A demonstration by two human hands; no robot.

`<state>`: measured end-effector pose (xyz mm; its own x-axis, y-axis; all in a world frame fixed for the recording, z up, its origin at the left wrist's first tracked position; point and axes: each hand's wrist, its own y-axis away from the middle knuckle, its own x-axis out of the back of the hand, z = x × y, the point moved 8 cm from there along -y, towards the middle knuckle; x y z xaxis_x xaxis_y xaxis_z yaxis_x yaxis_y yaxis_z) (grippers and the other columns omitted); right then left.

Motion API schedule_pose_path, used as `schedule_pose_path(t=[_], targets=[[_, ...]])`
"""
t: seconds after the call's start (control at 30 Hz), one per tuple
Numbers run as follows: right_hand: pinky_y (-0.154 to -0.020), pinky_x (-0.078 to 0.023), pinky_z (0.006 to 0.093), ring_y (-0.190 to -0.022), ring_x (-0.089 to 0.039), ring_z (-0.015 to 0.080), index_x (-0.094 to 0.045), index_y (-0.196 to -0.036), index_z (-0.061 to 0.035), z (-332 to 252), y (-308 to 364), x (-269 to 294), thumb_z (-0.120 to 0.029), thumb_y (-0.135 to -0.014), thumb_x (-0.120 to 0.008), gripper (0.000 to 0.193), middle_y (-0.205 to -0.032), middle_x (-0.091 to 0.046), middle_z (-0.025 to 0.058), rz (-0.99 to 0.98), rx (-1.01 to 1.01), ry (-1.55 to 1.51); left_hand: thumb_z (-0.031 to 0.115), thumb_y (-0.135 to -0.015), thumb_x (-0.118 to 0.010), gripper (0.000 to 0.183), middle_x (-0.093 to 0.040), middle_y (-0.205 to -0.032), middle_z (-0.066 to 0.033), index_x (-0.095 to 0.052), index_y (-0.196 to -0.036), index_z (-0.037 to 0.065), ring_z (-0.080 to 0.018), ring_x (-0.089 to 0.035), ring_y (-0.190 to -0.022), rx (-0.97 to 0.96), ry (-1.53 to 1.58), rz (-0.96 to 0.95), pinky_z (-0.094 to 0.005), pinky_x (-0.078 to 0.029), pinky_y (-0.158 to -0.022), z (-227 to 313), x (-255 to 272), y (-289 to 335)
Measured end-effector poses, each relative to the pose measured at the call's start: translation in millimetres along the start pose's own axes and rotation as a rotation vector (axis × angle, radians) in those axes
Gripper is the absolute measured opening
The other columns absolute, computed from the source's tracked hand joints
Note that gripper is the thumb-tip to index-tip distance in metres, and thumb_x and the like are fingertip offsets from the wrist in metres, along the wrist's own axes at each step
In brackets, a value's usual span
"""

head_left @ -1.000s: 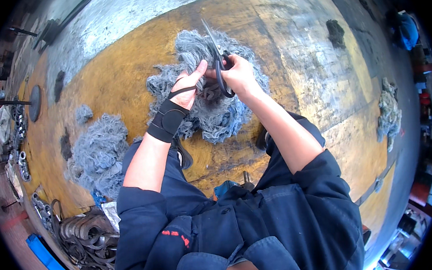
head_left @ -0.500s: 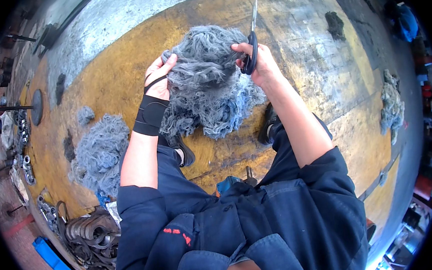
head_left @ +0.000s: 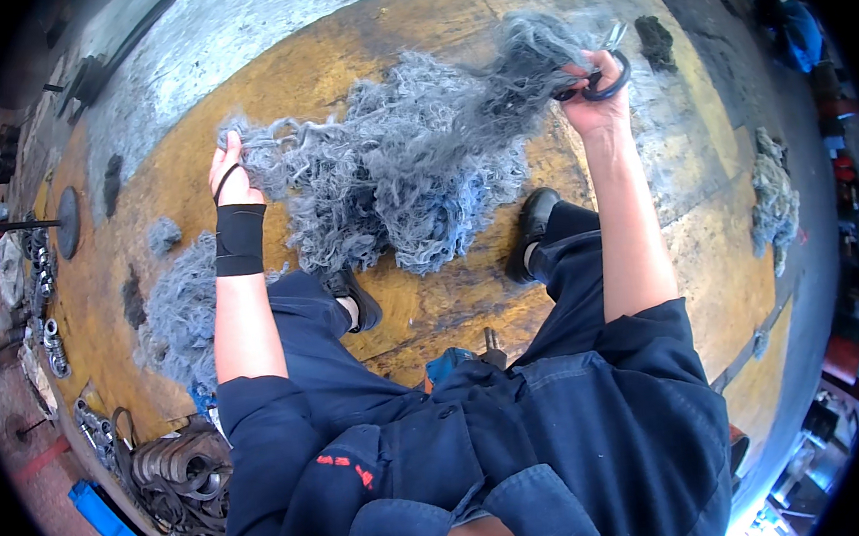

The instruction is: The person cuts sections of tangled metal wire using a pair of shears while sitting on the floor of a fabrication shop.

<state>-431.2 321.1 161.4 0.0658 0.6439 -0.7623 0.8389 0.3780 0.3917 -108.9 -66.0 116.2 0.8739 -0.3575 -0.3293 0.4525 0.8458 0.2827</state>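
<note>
A large tangled heap of grey, thread-like fibre [head_left: 382, 162] lies on the yellowish board between my feet, with a bluish patch at its lower right. My left hand [head_left: 235, 177], wrapped at the wrist in a black support [head_left: 240, 239], grips a loose strand of the fibre at the heap's left. Out to the far right, my right hand [head_left: 597, 97] holds scissors [head_left: 611, 78] with black handles, their blades pointing away from me. The same hand pinches a darker clump of fibre [head_left: 534, 56], smeared by motion and stretched back to the heap.
Another grey fibre pile [head_left: 182, 315] is by my left leg, with a small tuft [head_left: 162, 235] beyond it. More fibre [head_left: 773, 199] lies at the far right. Metal rings and straps [head_left: 180, 475] are heaped at lower left, near a blue bar [head_left: 119, 534]. My shoes [head_left: 536, 231] flank the heap.
My hands have moved apart, left hand to the left and right hand to the right and away. The compact fibre bundle between them has been pulled into a long, loose spread. The scissors moved along.
</note>
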Motion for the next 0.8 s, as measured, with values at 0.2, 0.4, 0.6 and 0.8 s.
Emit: schedule_pose_path(t=[0.2, 0.4, 0.6, 0.8], targets=[[-0.049, -0.035, 0.0166, -0.051, -0.04, 0.0067, -0.051, -0.078, -0.0084, -9.9, 31.0, -41.2, -0.005, -0.074, -0.055, 0.007, -0.064, -0.049, -0.0032, -0.394, -0.09, -0.069, 0.028, -0.076, -0.071, 0.05, -0.061, -0.103, -0.0101, -0.055, -0.115, 0.0, -0.0191, -0.057, -0.095, -0.085, -0.513, -0.23, -0.0308, -0.043, -0.085, -21.7, -22.3, 7.0], [-0.047, -0.035, 0.0151, -0.048, -0.04, 0.0057, -0.055, -0.079, -0.0058, 33.3, 48.1, -67.4, -0.005, -0.071, -0.06, 0.009, -0.066, -0.055, -0.0021, -0.367, -0.133, -0.016, 0.027, -0.048, -0.09, 0.116, -0.03, -0.142, -0.016, -0.022, -0.141, 0.008, -0.0295, -0.028, -0.132, -0.347, -0.95, -0.631, -0.046, -0.029, -0.103, -33.7, -126.3, 73.0], [-0.037, -0.038, 0.0107, -0.051, -0.05, 0.0063, -0.055, -0.085, -0.0015, 97.5, 66.7, -91.1, -0.005, -0.075, -0.06, 0.012, -0.077, -0.06, 0.0026, -0.455, -0.445, -0.121, 0.026, -0.059, -0.085, 0.107, -0.033, -0.14, -0.0145, -0.02, -0.141, 0.007, -0.0225, -0.035, -0.126, -0.062, -0.658, -1.055, -0.036, -0.029, -0.105, -92.6, -186.7, 134.0], [-0.044, -0.038, 0.0185, -0.057, -0.049, 0.0084, -0.056, -0.082, -0.0033, 90.0, 56.0, -90.7, -0.016, -0.074, -0.063, 0.017, -0.074, -0.055, 0.0007, -0.39, -0.113, 0.426, -0.003, -0.078, -0.062, 0.036, -0.06, -0.111, -0.0086, -0.057, -0.114, 0.0, -0.0182, -0.054, -0.105, -0.061, -0.525, -0.849, -0.0311, -0.043, -0.093, -74.9, -175.9, 104.2]])
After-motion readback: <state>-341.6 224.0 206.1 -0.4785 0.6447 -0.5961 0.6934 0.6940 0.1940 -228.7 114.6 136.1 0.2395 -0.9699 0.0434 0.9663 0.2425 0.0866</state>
